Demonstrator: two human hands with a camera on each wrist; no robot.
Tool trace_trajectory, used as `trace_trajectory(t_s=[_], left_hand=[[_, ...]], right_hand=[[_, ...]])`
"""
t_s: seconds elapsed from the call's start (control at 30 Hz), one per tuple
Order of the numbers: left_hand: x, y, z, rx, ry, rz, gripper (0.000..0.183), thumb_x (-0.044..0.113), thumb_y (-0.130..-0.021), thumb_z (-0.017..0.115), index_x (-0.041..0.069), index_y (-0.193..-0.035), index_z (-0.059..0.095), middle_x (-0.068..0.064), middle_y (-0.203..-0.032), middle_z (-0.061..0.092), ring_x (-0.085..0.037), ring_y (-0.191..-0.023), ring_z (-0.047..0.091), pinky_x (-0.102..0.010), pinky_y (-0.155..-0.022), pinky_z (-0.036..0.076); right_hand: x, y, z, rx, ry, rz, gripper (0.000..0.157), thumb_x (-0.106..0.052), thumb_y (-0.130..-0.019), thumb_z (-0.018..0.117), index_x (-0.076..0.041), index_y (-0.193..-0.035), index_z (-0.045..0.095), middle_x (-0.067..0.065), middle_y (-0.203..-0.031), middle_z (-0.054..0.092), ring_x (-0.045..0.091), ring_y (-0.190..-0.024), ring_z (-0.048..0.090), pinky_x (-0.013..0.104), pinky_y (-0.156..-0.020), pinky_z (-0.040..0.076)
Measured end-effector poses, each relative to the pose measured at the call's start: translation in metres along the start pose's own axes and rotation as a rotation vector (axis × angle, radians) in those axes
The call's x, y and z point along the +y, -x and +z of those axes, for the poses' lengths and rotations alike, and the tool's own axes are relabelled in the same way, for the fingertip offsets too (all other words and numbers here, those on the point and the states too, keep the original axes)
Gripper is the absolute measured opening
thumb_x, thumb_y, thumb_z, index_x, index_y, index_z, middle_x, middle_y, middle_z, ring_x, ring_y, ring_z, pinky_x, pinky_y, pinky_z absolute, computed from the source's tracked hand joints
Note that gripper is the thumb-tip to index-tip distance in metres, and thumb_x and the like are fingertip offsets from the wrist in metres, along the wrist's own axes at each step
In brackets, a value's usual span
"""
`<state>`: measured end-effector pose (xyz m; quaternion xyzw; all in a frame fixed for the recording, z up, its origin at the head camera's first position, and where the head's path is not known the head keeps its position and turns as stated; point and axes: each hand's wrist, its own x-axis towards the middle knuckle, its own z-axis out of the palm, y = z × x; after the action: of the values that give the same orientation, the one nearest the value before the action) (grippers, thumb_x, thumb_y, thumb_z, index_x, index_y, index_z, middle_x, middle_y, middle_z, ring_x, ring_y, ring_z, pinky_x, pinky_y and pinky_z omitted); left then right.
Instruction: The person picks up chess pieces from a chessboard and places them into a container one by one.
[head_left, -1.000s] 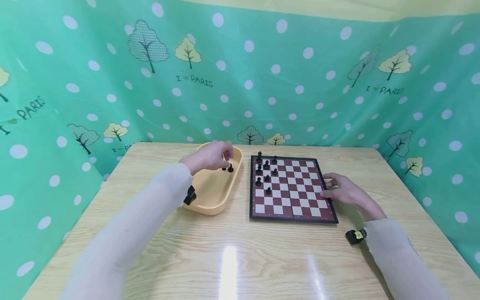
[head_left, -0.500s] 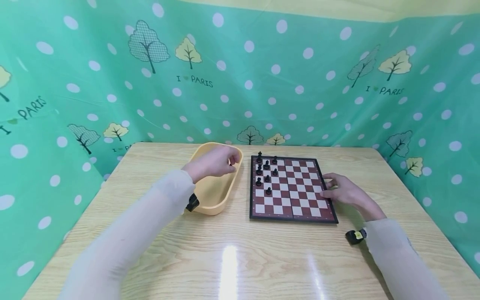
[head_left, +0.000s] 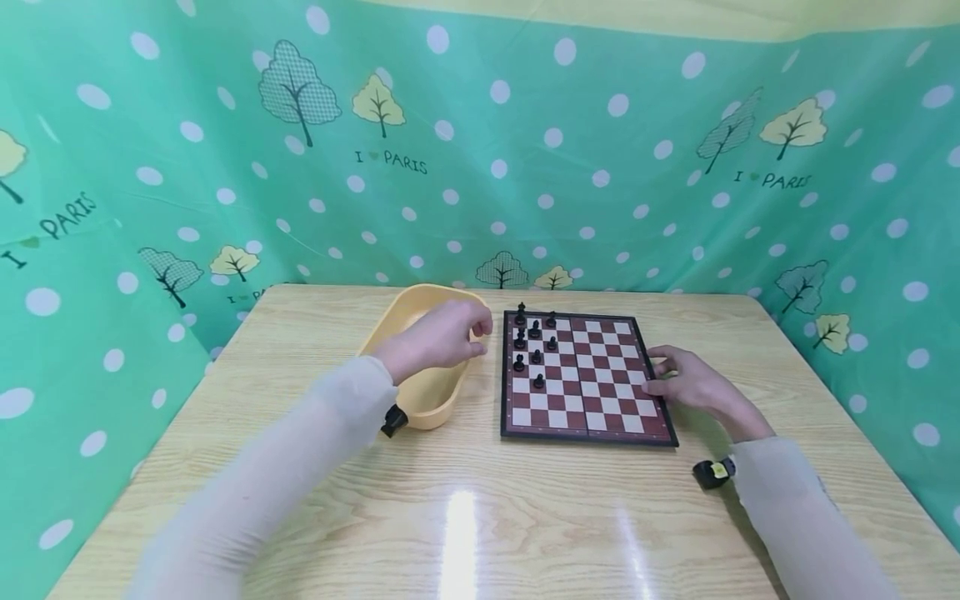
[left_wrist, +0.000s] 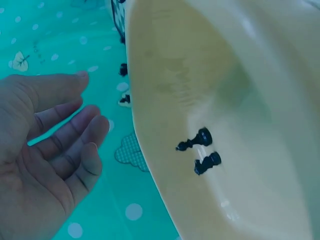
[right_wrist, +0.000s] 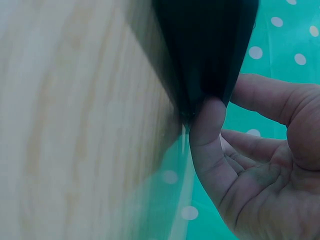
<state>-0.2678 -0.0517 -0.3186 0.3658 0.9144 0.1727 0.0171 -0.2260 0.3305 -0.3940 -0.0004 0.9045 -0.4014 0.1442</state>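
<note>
The left hand (head_left: 450,333) hovers over the right rim of a cream plastic tray (head_left: 427,419). Its fingers (left_wrist: 92,130) are loosely bent, the thumb stands apart from them, and no object shows between them. Inside the tray in the left wrist view lie two black chess pieces (left_wrist: 195,140); the hand hides them in the head view. A brown-and-white chessboard (head_left: 600,375) carries several black chess pieces (head_left: 520,364) on its left half. At the board's right edge, the right hand (head_left: 693,385) pinches the dark border between thumb (right_wrist: 207,120) and fingers.
A light wooden table (head_left: 360,517) bears the tray and the board, with a narrow strip of wood between them. Behind the table hangs a green dotted cloth (head_left: 465,200), which also runs along both sides.
From inside the tray, the left hand has moved right and slightly nearer, over the rim toward the chessboard. The right hand keeps its grip on the board, which stays put.
</note>
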Motion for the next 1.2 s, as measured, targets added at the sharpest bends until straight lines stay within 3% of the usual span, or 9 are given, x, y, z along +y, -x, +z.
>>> trace_trajectory(t_s=[0.5,0.87,1.2], left_hand=[[0.028,-0.001,0.011,-0.004,0.006,0.045,0.022,0.019,-0.077,0.068,0.013,-0.096,0.061,0.002,-0.094,0.061,-0.011,-0.086,0.056,-0.021,-0.077,0.044],[0.043,-0.002,0.027,-0.021,0.041,0.057,0.025,0.021,-0.079,0.067,0.012,-0.101,0.060,-0.001,-0.097,0.060,-0.008,-0.081,0.052,-0.021,-0.073,0.044],[0.055,-0.004,0.051,0.010,0.175,0.044,0.026,0.017,-0.077,0.069,0.008,-0.100,0.060,-0.003,-0.093,0.061,-0.008,-0.077,0.052,-0.017,-0.069,0.044]], right_hand=[[0.002,0.004,-0.002,-0.001,-0.010,0.007,0.071,-0.013,-0.081,0.063,0.003,-0.137,0.022,0.023,-0.110,0.045,0.022,-0.078,0.057,0.035,-0.067,0.050],[0.002,0.002,-0.002,-0.009,-0.003,-0.005,0.071,-0.013,-0.082,0.063,0.004,-0.137,0.022,0.024,-0.109,0.045,0.022,-0.075,0.058,0.036,-0.065,0.050],[-0.001,0.002,-0.001,-0.008,0.002,0.000,0.070,-0.013,-0.082,0.063,0.004,-0.137,0.022,0.023,-0.109,0.045,0.022,-0.075,0.057,0.035,-0.064,0.050]])
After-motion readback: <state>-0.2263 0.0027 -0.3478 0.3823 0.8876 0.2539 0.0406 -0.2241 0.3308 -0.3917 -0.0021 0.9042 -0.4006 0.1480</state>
